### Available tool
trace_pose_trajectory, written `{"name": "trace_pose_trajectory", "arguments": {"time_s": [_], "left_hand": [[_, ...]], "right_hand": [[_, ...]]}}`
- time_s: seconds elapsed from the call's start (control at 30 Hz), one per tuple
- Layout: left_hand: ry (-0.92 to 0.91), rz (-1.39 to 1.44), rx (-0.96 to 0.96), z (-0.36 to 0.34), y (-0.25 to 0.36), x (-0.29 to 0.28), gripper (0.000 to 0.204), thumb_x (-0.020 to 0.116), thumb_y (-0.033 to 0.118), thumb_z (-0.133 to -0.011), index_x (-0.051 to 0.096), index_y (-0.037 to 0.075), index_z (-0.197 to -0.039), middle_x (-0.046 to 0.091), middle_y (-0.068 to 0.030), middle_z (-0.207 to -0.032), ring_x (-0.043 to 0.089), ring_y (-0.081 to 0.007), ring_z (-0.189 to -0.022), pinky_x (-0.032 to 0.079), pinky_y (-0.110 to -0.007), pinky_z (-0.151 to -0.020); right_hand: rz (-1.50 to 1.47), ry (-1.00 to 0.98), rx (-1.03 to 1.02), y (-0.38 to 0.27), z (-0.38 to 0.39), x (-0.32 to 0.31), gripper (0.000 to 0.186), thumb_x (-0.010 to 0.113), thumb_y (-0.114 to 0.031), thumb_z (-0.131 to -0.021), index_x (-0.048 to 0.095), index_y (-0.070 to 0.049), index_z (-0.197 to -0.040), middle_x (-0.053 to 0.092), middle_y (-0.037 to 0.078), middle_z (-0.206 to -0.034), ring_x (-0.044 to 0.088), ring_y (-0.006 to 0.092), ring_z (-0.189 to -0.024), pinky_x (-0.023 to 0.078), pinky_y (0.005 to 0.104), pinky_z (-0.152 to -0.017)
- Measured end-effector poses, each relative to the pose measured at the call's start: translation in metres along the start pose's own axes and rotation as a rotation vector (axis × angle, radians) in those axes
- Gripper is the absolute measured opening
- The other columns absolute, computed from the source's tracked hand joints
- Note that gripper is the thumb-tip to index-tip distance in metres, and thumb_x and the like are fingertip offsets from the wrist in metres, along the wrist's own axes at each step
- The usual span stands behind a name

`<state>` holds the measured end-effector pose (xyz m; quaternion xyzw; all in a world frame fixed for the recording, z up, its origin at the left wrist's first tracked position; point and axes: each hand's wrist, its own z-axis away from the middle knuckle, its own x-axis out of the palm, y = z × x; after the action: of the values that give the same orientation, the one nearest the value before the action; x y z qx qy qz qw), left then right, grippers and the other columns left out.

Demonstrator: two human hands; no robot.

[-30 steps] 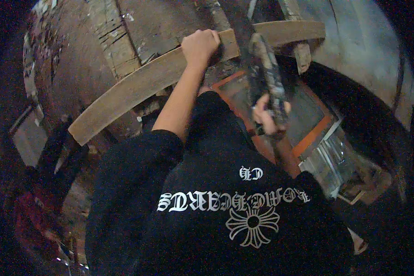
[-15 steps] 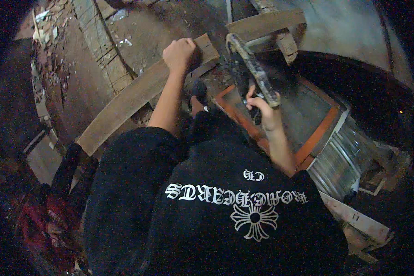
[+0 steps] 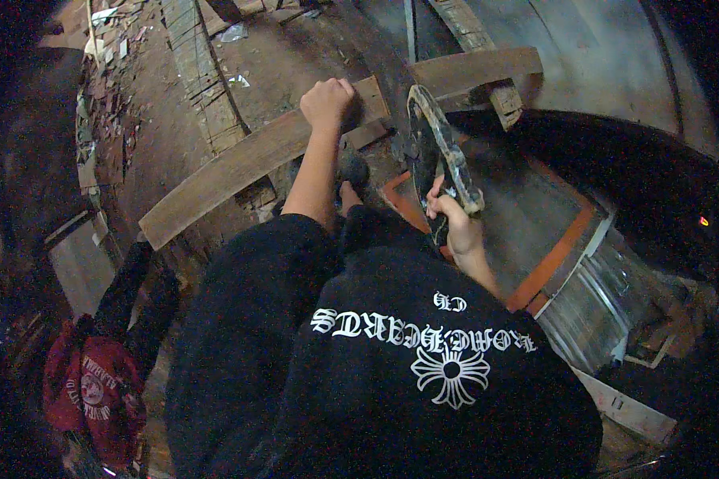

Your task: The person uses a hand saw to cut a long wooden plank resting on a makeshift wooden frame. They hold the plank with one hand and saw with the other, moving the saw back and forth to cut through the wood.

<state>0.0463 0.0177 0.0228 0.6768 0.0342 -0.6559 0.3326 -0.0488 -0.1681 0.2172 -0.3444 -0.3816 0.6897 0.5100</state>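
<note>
A long wooden plank runs from the lower left up to the middle, raised over timber supports. My left hand is closed at the far part of this plank, its fingers curled over and partly hidden. In my right hand is a worn tool that looks like a bow saw, with a curved, paint-spotted frame and a dark strip along its left side. My right fingers wrap round its near end. The tool points away from me, beside the plank's far end. Whether it touches wood I cannot tell.
Another plank piece lies beyond the saw on a support beam. An orange-framed panel stands at right beside glass panes. Wood scraps litter the ground. A person in a red top is at lower left.
The whole view has shifted a little, with planks and hands appearing slightly lower and further right. The saw's frame is turned somewhat, showing more of its curve. Both hands keep their hold.
</note>
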Motion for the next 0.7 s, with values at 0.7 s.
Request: {"name": "trace_pose_trajectory", "arguments": {"time_s": [0.7], "left_hand": [[-0.033, -0.020, 0.028, -0.003, 0.001, -0.007, 0.038, 0.038, 0.029, -0.075, 0.064, 0.005, -0.062, 0.059, -0.0163, -0.061, 0.059, -0.0315, -0.055, 0.047, -0.039, -0.053]], "right_hand": [[-0.048, 0.184, 0.121, 0.050, 0.142, -0.084, 0.005, 0.052, -0.010, -0.076, 0.050, -0.006, -0.075, 0.048, 0.001, -0.056, 0.044, 0.0120, -0.047, 0.034, 0.0239, -0.043]]}}
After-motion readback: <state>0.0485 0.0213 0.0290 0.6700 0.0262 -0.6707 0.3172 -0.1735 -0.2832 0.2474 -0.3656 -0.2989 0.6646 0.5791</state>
